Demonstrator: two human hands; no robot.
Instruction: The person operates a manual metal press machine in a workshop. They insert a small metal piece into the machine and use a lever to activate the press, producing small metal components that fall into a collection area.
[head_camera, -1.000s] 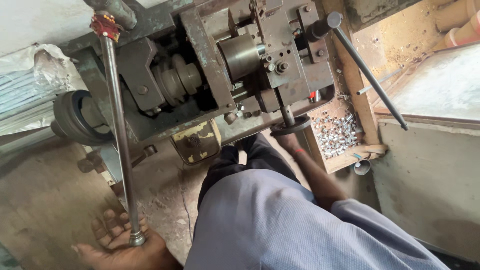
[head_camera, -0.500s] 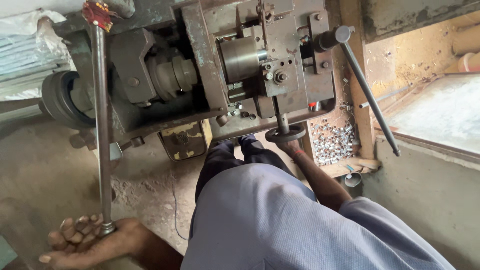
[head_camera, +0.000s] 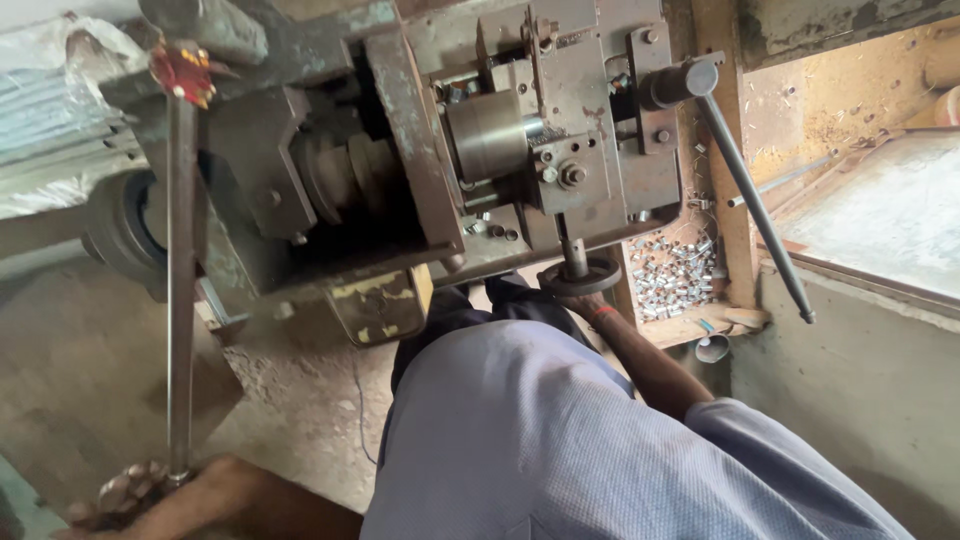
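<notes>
The machine (head_camera: 430, 150) sits behind the person. A long rod (head_camera: 181, 280) stands on its left. A box of small parts (head_camera: 675, 280) lies on its right.

Single head-worn view, looking steeply down and forward over own shirt-clad torso (head_camera: 600, 440). Close range: metal machine (head_camera: 450, 150) fills upper frame, floor (head_camera: 90, 370) lower left, wall ledge (head_camera: 880, 220) right. No second view.

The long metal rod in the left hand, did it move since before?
Cannot tell. The long grey metal rod runs from the red tag on the grey machine to the left hand, same as earlier; the camera shifted.
</notes>
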